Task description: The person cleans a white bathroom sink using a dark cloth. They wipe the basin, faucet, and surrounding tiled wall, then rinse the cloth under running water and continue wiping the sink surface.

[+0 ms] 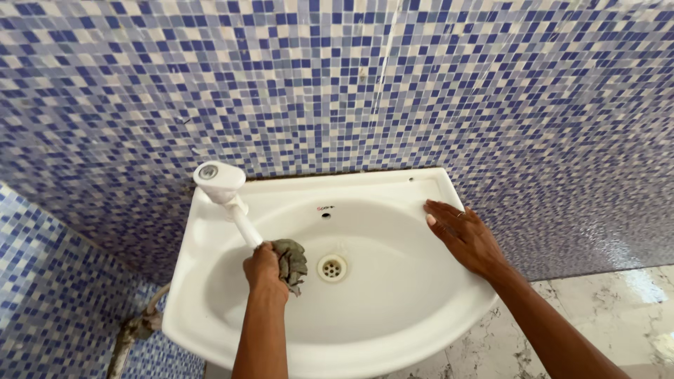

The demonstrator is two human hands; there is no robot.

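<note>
Head view: looking down on a white basin (393, 319) fixed to a wall of small blue and white tiles (337, 84).
Left hand (265, 270): inside the bowl, on its left side, the grip closed tight round a crumpled grey-green cloth (291, 263).
Cloth: bunched in the left fist, most of it sticking out on the side nearer the drain; it is pressed against the lower end of the tap spout.
Tap (226, 193): white, set at the basin's back left corner, its spout slanting down into the bowl and meeting the left hand.
Right hand (465, 237): lying flat on the basin's right rim, palm down, fingers spread and straight, the grip fully open and holding nothing; a ring shows on one finger.
Drain (332, 267): round metal grate at the middle of the bowl, just beside the cloth.
Overflow hole (326, 215): on the back wall of the bowl, above the drain.
Pipe (133, 330): under the basin's left edge, running down the tiled wall.
Floor (618, 309): pale marbled slabs to the right, below the basin.
</note>
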